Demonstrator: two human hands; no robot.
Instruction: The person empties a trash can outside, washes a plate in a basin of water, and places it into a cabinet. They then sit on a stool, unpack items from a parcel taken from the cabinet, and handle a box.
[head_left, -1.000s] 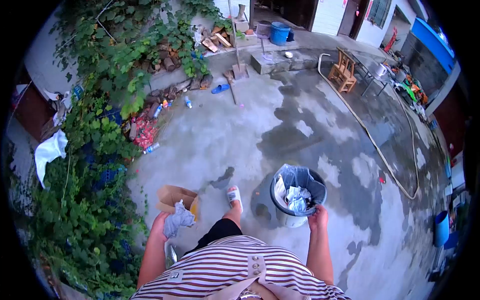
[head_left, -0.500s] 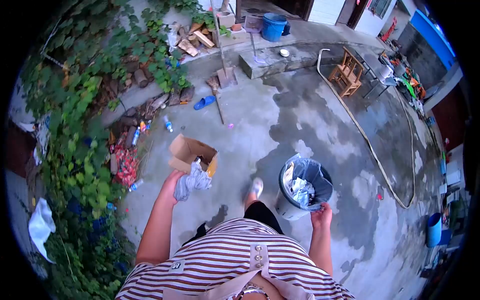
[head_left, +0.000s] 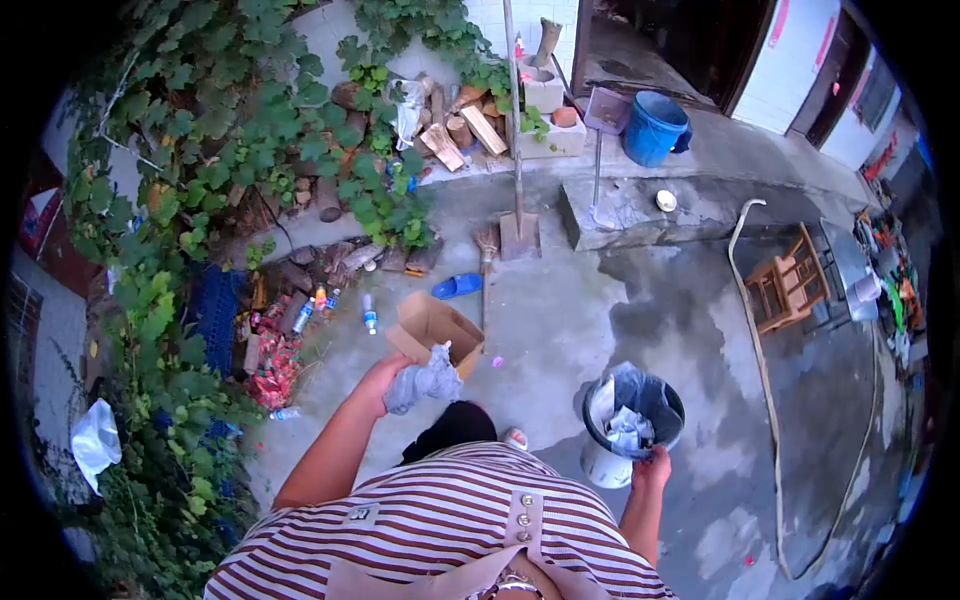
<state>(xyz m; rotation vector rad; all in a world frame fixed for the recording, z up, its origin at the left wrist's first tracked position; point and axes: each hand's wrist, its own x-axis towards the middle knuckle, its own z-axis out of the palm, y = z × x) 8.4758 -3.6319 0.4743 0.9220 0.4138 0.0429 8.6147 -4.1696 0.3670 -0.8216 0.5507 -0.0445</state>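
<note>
Head view, looking down over a concrete yard. The person's left hand (head_left: 376, 386) supports an open cardboard box (head_left: 421, 318), with a crumpled grey bundle (head_left: 424, 384) bunched at the box's near side. The fingers of this hand appear clamped on the box's near edge; the bundle hides most of them, and whether they also pinch it cannot be told. The right hand (head_left: 652, 467) has its fingers closed on the near right rim of a bin (head_left: 606, 466), which is lined with dark plastic and contains crumpled pale material (head_left: 628, 427). The bin stands to the person's right, well apart from the box; whether its base touches the ground is not clear. Beyond the box lie a blue slipper (head_left: 456, 286) and a broom (head_left: 487, 292); a hose (head_left: 762, 385) runs along the ground to the right of the bin. The step in hand is judged to be holding both containers at once, one on each side. Any next move calls for a steady grip on box and rim, with both openings kept upward.
</note>
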